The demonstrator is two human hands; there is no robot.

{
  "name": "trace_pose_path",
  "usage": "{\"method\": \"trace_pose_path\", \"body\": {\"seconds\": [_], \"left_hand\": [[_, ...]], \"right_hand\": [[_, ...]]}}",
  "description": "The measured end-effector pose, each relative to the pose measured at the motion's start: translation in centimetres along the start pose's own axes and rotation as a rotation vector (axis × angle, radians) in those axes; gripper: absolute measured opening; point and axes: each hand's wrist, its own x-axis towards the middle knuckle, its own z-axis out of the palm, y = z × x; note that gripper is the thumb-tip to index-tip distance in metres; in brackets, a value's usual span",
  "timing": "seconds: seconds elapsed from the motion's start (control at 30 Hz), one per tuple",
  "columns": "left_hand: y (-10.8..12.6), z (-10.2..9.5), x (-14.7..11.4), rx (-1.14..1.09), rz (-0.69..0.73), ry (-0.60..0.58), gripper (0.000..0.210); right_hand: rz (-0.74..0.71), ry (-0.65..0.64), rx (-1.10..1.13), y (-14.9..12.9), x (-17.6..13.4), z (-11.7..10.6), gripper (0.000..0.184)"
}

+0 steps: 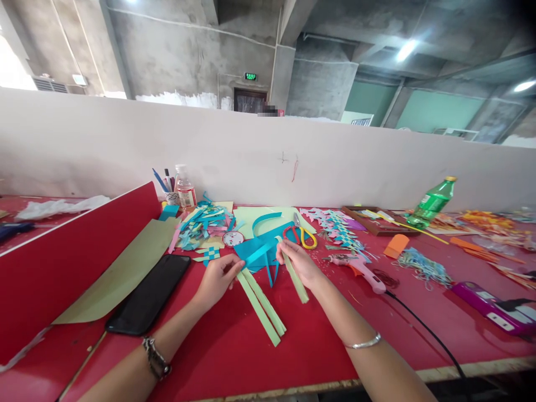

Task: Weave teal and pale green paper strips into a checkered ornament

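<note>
My left hand is closed in a pinch on a blue paper strip at its left end. Two pale green paper strips hang from the pinch toward the table. In my right hand, closed, is another pale green strip, its tip curling above the fingers. Blue paper lies behind the hands, with loose narrow blue strips. Scissors with red and yellow handles rest just beyond my right hand. A small blue and green woven piece lies behind my left hand.
A black phone lies left, beside a red divider. Paper scraps are heaped behind. A pink glue gun with a black cord, a green bottle and a purple power strip are on the right.
</note>
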Motion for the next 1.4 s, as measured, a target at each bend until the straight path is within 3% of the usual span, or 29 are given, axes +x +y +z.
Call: {"method": "trace_pose_path", "body": {"seconds": [0.13, 0.27, 0.5, 0.73, 1.03, 1.4], "left_hand": [[0.1, 0.1, 0.1, -0.014, -0.007, -0.003, 0.031], [0.2, 0.1, 0.1, -0.013, -0.013, 0.0, 0.031], [-0.1, 0.0, 0.1, 0.032, -0.002, 0.01, 0.03], [0.1, -0.1, 0.0, 0.051, 0.009, 0.013, 0.031], [0.0, -0.1, 0.0, 0.043, 0.011, 0.036, 0.031], [-0.1, -0.1, 0.0, 0.055, 0.008, 0.054, 0.032]], "right_hand": [[-0.008, 0.079, -0.001, 0.1, 0.2, -0.3, 0.026], [0.019, 0.073, -0.004, -0.2, 0.1, -0.5, 0.017], [0.116, -0.11, 0.049, -0.6, -0.4, -0.3, 0.02], [0.065, 0.071, -0.074, 0.4, 0.1, -0.1, 0.025], [0.069, 0.066, 0.016, 0.6, 0.5, -0.7, 0.028], [0.11, 0.064, -0.131, 0.3, 0.3, -0.5, 0.028]]}}
